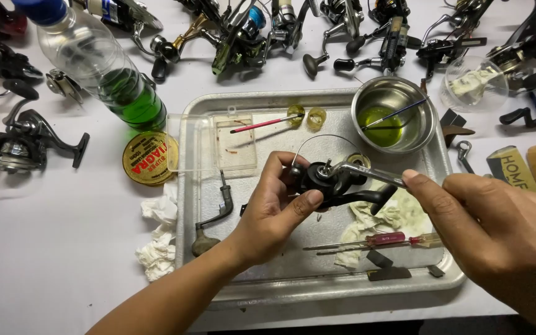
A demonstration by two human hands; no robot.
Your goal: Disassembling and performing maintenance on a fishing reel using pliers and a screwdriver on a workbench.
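A white table (44, 248) fills the view, with a dented metal tray (317, 288) set on it beneath both hands, and a row of fishing reels (243, 37) lying along the far edge, beyond the fingers. The left hand (274, 211) comes in from below, wrist bent, its thumb and fingers closed around the body of a black fishing reel (333, 183) held just above the tray's middle. The right hand (491, 223) reaches in from the side, thumb and forefinger pinched on a thin silver tool (367, 174) whose tip touches the top of the reel (whether it is a driver or a pick, I cannot tell). Beyond the right hand stands a steel bowl (420, 133) holding green liquid and a small brush. Left of the left hand lie crumpled tissues (156, 245), a round yellow tin (149, 159) with red lettering, and a clear bottle (103, 68) of green liquid on its side. Near the right wrist sits a box (513, 169) with a yellow and dark label. Below the reel lies a red-handled screwdriver (386, 239).
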